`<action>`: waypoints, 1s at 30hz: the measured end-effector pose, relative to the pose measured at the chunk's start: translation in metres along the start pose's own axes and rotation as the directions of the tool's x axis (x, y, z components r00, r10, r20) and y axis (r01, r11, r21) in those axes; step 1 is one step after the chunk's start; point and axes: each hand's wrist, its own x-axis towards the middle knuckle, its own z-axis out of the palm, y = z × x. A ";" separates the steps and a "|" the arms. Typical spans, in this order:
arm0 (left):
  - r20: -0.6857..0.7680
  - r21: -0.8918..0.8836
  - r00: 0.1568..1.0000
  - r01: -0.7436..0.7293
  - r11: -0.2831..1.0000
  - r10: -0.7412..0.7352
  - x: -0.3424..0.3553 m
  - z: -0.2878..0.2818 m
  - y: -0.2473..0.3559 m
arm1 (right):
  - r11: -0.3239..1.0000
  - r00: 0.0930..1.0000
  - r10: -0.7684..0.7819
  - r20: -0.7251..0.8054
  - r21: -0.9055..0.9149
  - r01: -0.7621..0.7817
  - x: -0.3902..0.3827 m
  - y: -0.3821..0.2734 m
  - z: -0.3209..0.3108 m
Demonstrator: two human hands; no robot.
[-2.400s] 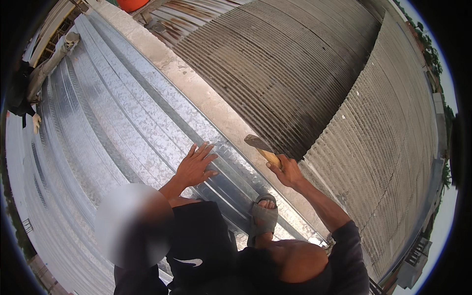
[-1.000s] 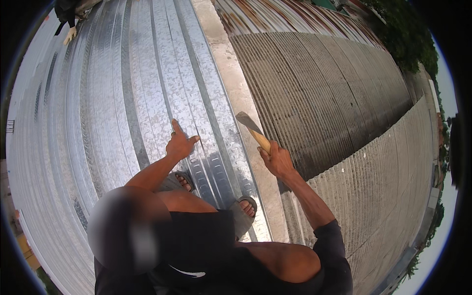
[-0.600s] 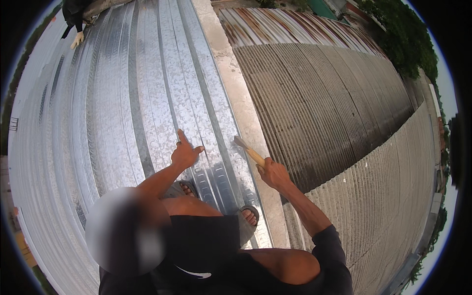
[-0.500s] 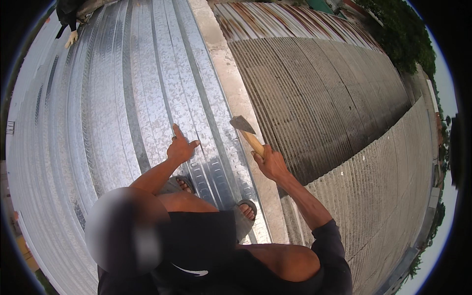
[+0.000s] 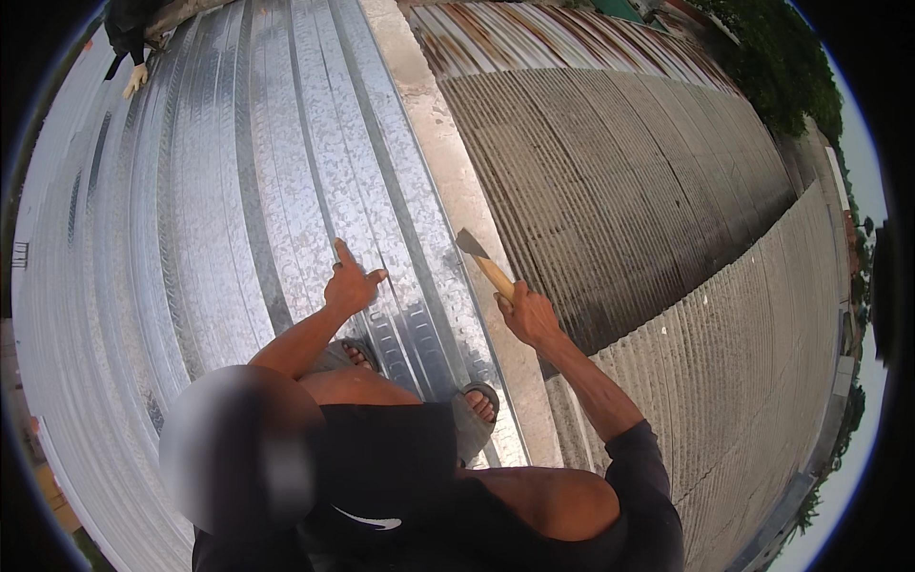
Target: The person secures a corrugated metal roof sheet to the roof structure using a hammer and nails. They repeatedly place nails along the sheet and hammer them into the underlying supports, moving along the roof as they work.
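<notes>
In my right hand [image 5: 530, 315] is a hatchet [image 5: 494, 277], gripped by its pale wooden handle. Its flat dark-grey head points up and left over the edge strip beside the metal deck. My left hand [image 5: 351, 288] rests on the shiny corrugated metal sheet [image 5: 286, 172], with the index finger and thumb stretched out and nothing held. The other left fingers are partly hidden. Both my sandalled feet [image 5: 479, 405] are on the metal, close to its right edge.
A pale concrete strip [image 5: 438, 143] runs along the deck's right side. Beyond it lie grey corrugated roofs [image 5: 610, 181] and a rusty roof section [image 5: 572, 43]. At the far left, another person's gloved hand [image 5: 136, 80] is over the metal. Trees stand at the far right.
The hatchet has shifted slightly right with my right hand, and its head has turned so the blade looks narrower. My left hand has stayed in place.
</notes>
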 end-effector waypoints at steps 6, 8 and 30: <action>-0.027 -0.004 1.000 0.012 1.000 -0.012 0.007 -0.007 -0.008 | 0.826 0.875 -0.197 -0.442 0.406 0.391 -0.006 -0.061 -0.078; -0.023 -0.020 1.000 0.009 1.000 -0.009 0.010 -0.009 -0.011 | 0.680 0.786 -0.255 -0.564 0.473 0.560 -0.010 -0.064 -0.071; -0.036 0.026 0.998 -0.047 0.999 0.048 0.012 -0.010 0.012 | 0.989 0.997 -0.042 -0.066 -0.147 0.032 0.027 0.020 0.016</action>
